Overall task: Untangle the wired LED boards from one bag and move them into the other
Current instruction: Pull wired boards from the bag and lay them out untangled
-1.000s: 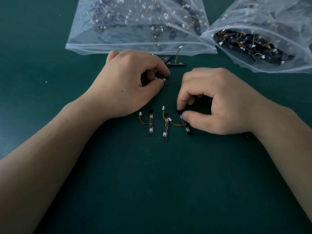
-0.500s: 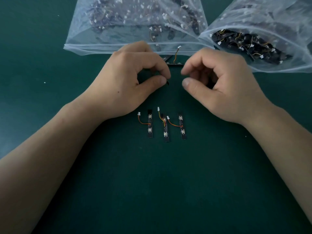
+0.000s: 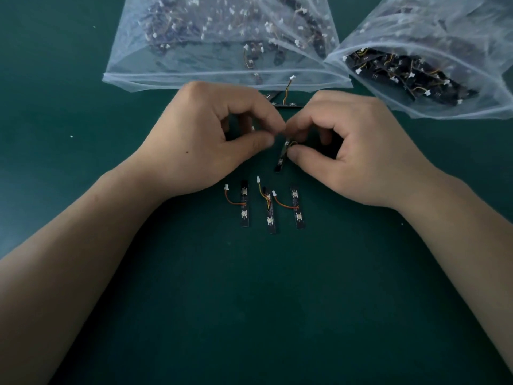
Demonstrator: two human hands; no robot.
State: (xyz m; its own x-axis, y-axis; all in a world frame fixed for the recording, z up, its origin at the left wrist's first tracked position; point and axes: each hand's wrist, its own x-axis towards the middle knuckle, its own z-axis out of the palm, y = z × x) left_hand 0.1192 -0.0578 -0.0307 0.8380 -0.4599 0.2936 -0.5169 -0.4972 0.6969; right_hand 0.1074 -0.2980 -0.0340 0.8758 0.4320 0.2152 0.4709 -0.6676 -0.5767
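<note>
The right hand [image 3: 361, 151] has come across and now pinches the tangled LED board [image 3: 282, 155], just above 3 freed boards [image 3: 270, 212] on the counter [image 3: 249, 301]. The left hand [image 3: 216, 143] pinches beside it, on what I cannot tell. Untangling seems under way, bagging not yet.

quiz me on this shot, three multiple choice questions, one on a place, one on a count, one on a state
1. Where is the row of loose boards?
A) inside a bag
B) on a forearm
C) on the table, between the wrists

2. How many boards are in that row?
A) two
B) three
C) five

3. What is the right hand doing?
A) pinching a board
B) lying flat
C) reaching into a bag

Answers: 1 C, the row lies on the green surface between the wrists; 2 B, three strips lie side by side; 3 A, its thumb and finger close on a tilted board.
</note>
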